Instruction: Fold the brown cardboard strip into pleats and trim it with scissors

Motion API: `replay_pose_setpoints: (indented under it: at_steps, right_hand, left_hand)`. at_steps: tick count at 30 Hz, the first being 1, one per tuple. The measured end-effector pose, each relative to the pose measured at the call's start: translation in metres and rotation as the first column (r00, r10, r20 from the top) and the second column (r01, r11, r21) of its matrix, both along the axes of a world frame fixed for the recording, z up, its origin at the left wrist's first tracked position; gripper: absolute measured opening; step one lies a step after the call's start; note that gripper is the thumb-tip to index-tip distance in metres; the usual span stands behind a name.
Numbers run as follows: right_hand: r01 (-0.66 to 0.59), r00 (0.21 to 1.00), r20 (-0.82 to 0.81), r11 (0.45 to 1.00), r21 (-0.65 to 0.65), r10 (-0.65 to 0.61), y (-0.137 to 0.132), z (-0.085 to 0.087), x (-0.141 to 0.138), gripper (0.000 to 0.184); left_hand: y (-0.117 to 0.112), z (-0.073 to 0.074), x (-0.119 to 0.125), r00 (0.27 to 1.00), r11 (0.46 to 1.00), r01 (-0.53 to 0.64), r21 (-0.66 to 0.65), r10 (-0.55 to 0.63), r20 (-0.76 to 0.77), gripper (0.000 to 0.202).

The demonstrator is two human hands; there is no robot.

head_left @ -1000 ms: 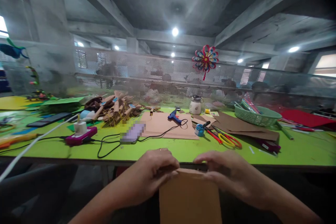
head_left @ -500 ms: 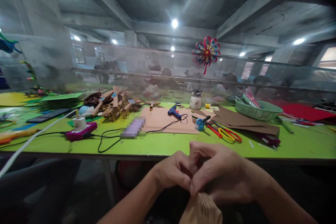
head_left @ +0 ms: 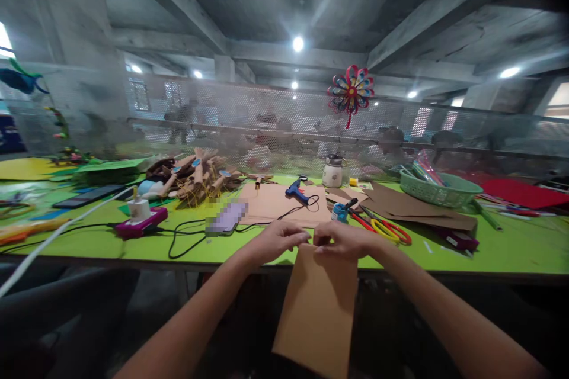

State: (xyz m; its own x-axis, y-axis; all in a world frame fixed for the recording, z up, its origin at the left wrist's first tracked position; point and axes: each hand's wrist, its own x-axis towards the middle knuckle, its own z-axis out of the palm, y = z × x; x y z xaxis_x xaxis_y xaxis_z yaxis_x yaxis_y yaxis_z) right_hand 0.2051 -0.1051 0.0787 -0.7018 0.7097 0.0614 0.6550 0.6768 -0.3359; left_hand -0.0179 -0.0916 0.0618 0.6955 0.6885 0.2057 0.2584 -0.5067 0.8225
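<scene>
Both hands up at the table edge: your left hand (head_left: 278,241) and right hand (head_left: 344,241) pinch the top edge of the brown card (head_left: 317,308), fingers curled shut on it, thumbs nearly meeting at centre. Card hangs twd you from that grip, long axis running away from the fingers down to your lap, slightly tilted left at the bottom. Neither hand's nearer; grip's symmetric. Just beyond the knuckles: green table (head_left: 511,251), scissors (head_left: 384,230) to the right, phone (head_left: 226,219) and black cable (head_left: 182,243) left, glue gun (head_left: 296,191) farther back. Nothing betw hands and card.
</scene>
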Motion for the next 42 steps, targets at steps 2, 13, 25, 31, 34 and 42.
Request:
replay_pose_setpoints:
  at_steps: [2, 13, 25, 31, 34, 42]
  right_hand:
    - [-0.044, 0.999, 0.011, 0.998, -0.040, 0.044, 0.021, -0.016, -0.005, 0.020]
    - [0.148, 0.986, -0.063, 0.982, -0.121, -0.157, 0.042, -0.049, -0.010, 0.025]
    - [0.183, 0.957, -0.244, 0.979, 0.093, -0.156, 0.038, -0.083, -0.002, 0.016]
    - [0.193, 0.940, -0.302, 0.977, 0.091, -0.158, 0.046, -0.095, -0.001, 0.017]
    - [0.181, 0.945, -0.298, 0.974, 0.138, -0.133, 0.047, -0.098, -0.002, 0.021]
    - [0.076, 0.989, -0.141, 0.971, 0.226, -0.045, 0.044, -0.090, 0.002, 0.021]
  left_hand:
    - [0.007, -0.006, 0.002, 0.988, 0.989, 0.021, 0.147, 0.002, -0.154, 0.032]
    - [0.035, -0.036, 0.001, 0.919, 0.932, -0.018, 0.361, 0.157, -0.362, 0.026]
    - [0.044, -0.054, -0.004, 0.902, 0.891, -0.117, 0.439, 0.281, -0.328, 0.017]
    - [0.048, -0.061, 0.008, 0.911, 0.838, -0.061, 0.542, 0.269, -0.314, 0.015]
    - [0.048, -0.065, 0.017, 0.919, 0.841, -0.035, 0.540, 0.239, -0.313, 0.016]
    - [0.052, -0.070, 0.024, 0.940, 0.895, -0.071, 0.440, 0.208, -0.271, 0.011]
